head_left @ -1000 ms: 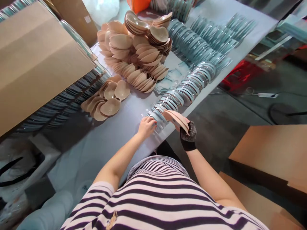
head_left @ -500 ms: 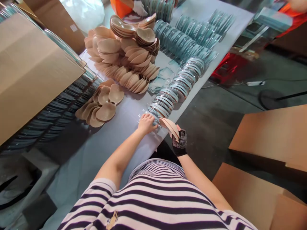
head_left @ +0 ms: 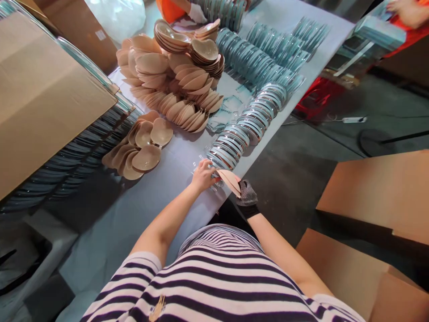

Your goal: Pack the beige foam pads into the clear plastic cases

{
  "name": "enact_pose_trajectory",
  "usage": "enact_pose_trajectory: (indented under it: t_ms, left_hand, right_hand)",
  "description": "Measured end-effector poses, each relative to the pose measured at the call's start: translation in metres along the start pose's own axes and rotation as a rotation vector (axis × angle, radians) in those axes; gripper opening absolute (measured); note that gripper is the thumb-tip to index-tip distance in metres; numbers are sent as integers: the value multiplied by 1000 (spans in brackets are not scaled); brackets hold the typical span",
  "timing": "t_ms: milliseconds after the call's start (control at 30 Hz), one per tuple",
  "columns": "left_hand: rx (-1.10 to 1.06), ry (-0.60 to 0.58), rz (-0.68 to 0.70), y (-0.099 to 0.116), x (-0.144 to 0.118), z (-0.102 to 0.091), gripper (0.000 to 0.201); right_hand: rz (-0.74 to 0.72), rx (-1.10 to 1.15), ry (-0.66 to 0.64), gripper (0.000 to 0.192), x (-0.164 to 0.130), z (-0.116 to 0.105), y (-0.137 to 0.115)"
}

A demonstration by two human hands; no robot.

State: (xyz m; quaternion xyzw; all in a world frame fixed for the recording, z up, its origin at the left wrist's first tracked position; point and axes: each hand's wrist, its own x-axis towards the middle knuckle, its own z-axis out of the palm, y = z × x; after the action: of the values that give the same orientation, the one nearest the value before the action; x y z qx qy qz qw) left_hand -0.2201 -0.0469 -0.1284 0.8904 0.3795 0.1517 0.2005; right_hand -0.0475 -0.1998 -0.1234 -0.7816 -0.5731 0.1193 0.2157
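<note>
Your right hand [head_left: 246,197], in a dark knit glove, has its fingers closed on a small stack of beige bra pads [head_left: 229,180], held at the desk [head_left: 144,210] edge. Your left hand [head_left: 203,175] rests bare on the near end of the row of clear plastic trays [head_left: 241,132], fingers curled over it; grip depth cannot be told. Loose beige pads [head_left: 140,150] lie well apart, farther left.
</note>
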Motion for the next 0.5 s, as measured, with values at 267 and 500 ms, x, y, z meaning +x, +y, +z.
enact_pose_trajectory:
  t_ms: [267, 500]
  left_hand:
    - [-107, -47, -192, 3, 2, -4, 42]
    - [-86, -116, -174, 14, 12, -8, 93]
  right_hand:
    - [45, 9, -164, 57, 9, -4, -12]
    - [127, 297, -231, 30, 60, 7, -48]
